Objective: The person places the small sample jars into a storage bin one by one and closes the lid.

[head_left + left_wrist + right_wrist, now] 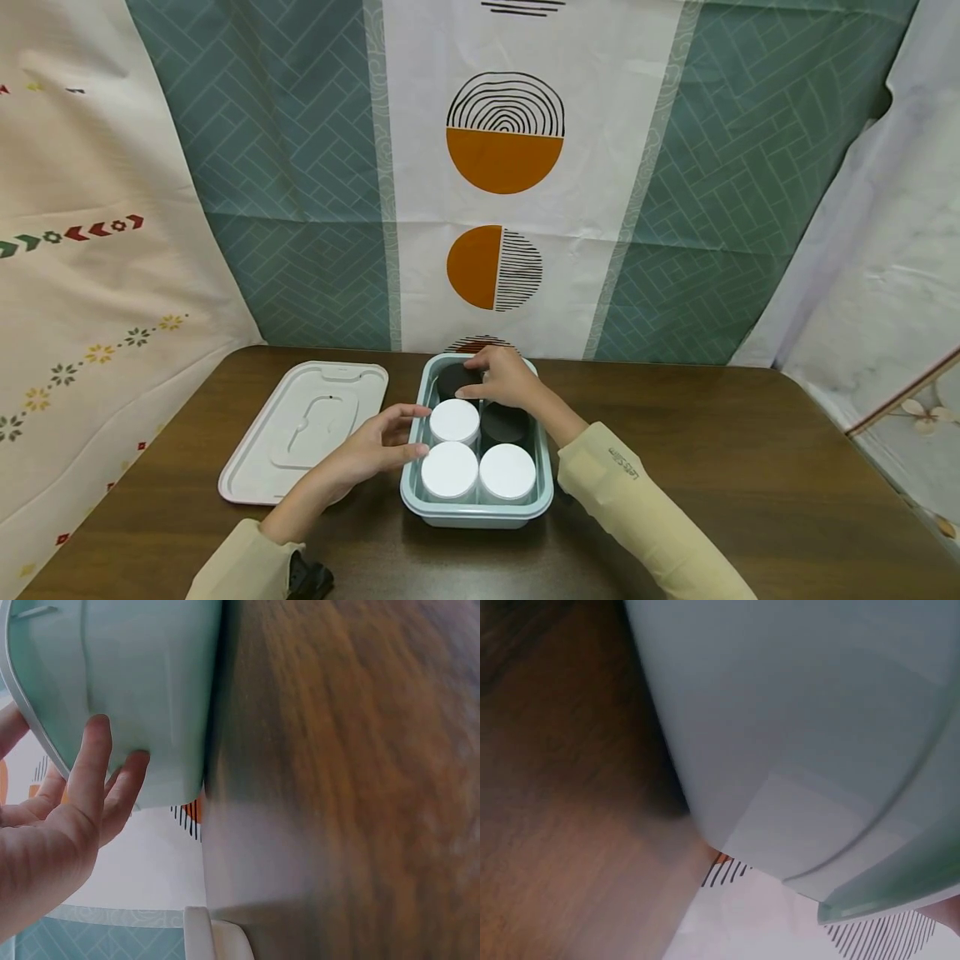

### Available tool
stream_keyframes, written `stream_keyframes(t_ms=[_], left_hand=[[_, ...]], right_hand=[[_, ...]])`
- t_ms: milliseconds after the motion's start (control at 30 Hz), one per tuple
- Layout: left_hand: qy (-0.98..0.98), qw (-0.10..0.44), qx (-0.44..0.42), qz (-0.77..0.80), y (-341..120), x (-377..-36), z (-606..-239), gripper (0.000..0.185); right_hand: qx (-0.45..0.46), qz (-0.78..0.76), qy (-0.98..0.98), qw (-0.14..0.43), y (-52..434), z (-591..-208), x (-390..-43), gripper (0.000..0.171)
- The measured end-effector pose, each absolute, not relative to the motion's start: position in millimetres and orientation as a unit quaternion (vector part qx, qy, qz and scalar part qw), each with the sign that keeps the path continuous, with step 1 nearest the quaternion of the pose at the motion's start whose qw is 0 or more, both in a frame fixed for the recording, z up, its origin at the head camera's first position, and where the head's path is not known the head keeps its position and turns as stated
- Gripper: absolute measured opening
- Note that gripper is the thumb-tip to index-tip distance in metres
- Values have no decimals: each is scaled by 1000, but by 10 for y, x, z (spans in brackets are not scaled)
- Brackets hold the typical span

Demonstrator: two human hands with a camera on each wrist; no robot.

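The pale green bin (415, 479) stands on the dark wooden surface (712, 467), directly in front of me, and both my hands are at it. Inside the bin I see jars in two rows. Three have white lids (449, 469) and lie nearest to me and under my left fingers; two have black lids (503, 423), further from me, close to my right grip.

My left hand (372, 448) is at the left wall of the bin. The fingers (91, 761) are nearly straight and lie against the outside of the wall, just below the rim, so this grip is open and only touches. In the left wrist view the fingertips press lightly on the green plastic.

My right hand (504, 377) is over the far end of the bin. Its fingers are bent downward on the far rim and on a black lid there, but I cannot tell if they really hold something. The right wrist view shows only the outside of the bin wall, very near and blurred.

To the left of my left grip, apart from the bin, the white bin cover (307, 429) lies flat on the surface. Behind the surface hangs a patterned cloth (502, 167) with orange half circles.
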State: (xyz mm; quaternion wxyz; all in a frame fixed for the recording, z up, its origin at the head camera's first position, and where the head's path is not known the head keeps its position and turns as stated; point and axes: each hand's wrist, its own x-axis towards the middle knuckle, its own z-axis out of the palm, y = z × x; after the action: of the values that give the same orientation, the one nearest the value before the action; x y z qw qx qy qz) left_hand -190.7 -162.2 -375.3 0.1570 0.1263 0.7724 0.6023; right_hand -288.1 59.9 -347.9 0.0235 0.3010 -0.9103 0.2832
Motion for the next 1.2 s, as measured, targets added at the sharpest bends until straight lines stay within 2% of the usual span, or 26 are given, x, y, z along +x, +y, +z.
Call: stream_keyframes(t_ms=[233, 700, 1200], left_hand=[[773, 156, 126, 602, -1612, -1906, -3749, 57], [783, 153, 139, 587, -1622, -1907, -3723, 55], [824, 58, 172, 536, -1853, -1993, -3395, 58]], right_hand=[[309, 291, -905, 30, 673, -3481, -2827, 48], [304, 405, -862, 18, 1030, -3390, -2712, 47], [260, 449, -855, 8, 1663, -3204, -2623, 53]])
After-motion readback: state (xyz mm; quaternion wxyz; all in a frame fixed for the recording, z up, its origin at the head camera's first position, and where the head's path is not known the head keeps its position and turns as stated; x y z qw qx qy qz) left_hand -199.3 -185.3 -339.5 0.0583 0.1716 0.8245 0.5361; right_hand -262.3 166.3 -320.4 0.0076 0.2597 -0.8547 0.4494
